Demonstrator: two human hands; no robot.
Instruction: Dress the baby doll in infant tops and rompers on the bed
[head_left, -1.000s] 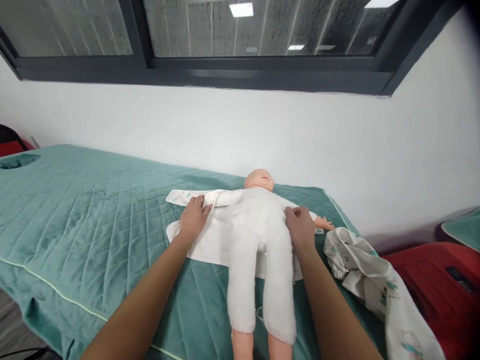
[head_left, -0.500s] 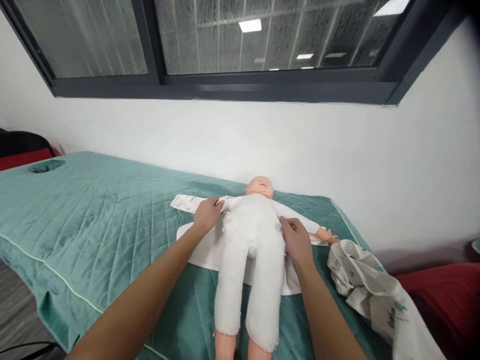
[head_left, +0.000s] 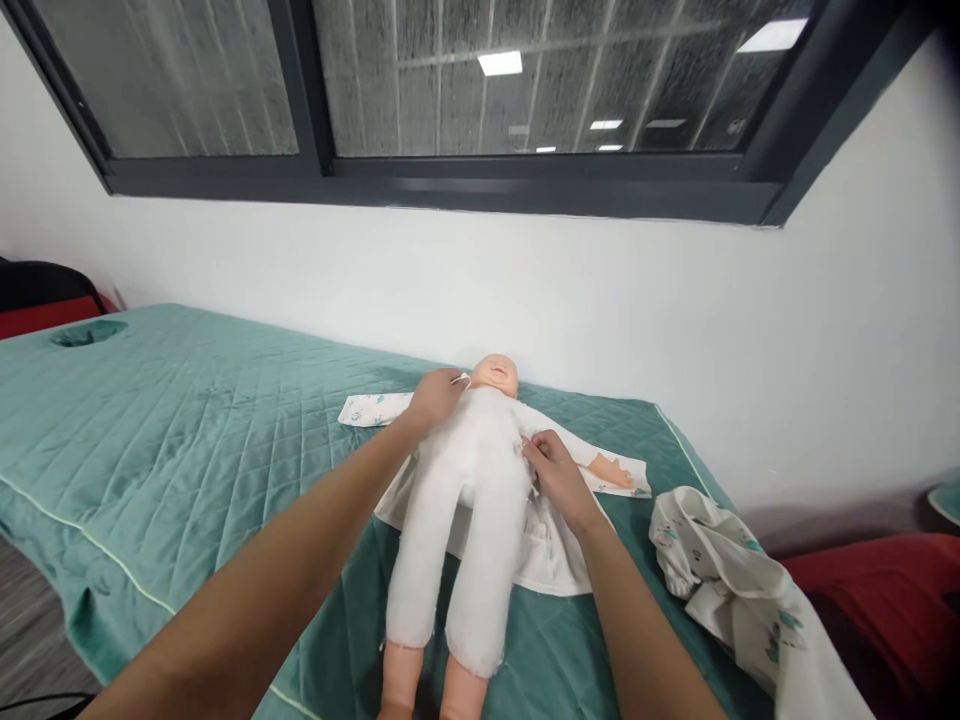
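Note:
A baby doll (head_left: 472,490) with a white cloth body lies face up on an opened white printed garment (head_left: 551,545), head toward the wall. My left hand (head_left: 436,397) is curled at the doll's left shoulder beside its head, pinching the garment's edge there. Over at the doll's right side, by the chest, my right hand (head_left: 551,475) is closed on the garment's cloth. The doll's bare arm (head_left: 611,468) sticks out to the right over a printed sleeve.
The doll rests on a green quilted massage bed (head_left: 187,430) with a face hole (head_left: 88,332) at far left. A crumpled printed cloth (head_left: 739,590) lies at the bed's right edge. A white wall and dark window stand behind; red furniture (head_left: 870,590) sits at right.
My left hand moved from the outstretched sleeve up to the doll's shoulder near the head. My right hand shifted inward along the doll's side. The doll tilted, its legs swinging left.

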